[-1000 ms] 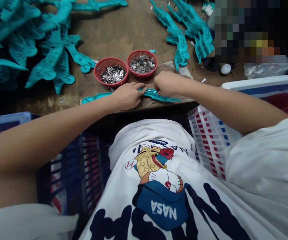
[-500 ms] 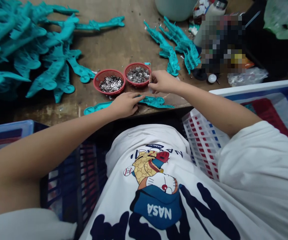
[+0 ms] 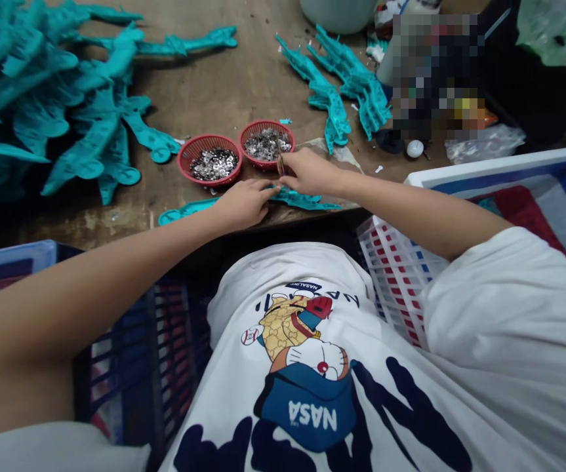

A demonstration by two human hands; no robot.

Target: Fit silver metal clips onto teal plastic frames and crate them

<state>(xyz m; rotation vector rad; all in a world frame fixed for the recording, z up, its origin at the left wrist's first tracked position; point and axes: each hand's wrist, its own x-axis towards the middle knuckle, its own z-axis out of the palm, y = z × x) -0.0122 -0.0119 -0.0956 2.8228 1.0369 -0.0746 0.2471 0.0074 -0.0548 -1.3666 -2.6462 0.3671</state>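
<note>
A long teal plastic part [image 3: 308, 199] lies along the near edge of the wooden table. My left hand [image 3: 243, 204] rests over its middle, pressing and gripping it, with the fingers pointing right. Just right of those fingertips, my right hand [image 3: 307, 172] pinches a thin, tweezer-like tool [image 3: 281, 165] held upright. The tool's lower end comes down close to the part; whether a small piece is at its tip is too small to tell. Behind the hands stand two red plastic baskets, the left basket [image 3: 180, 161] and the right basket [image 3: 291, 134], both holding small silvery metal pieces.
A big pile of teal parts [image 3: 80, 124] covers the table's left side. More teal parts [image 3: 334, 108] lie at the back right, near a pale bucket [image 3: 339, 14] and a clear plastic bag [image 3: 484, 152]. A white crate [image 3: 395, 275] stands beside my lap.
My right hand has moved left and down with the tool, from beside the right basket to the teal part. My left hand stays on the part. The view has shifted slightly.
</note>
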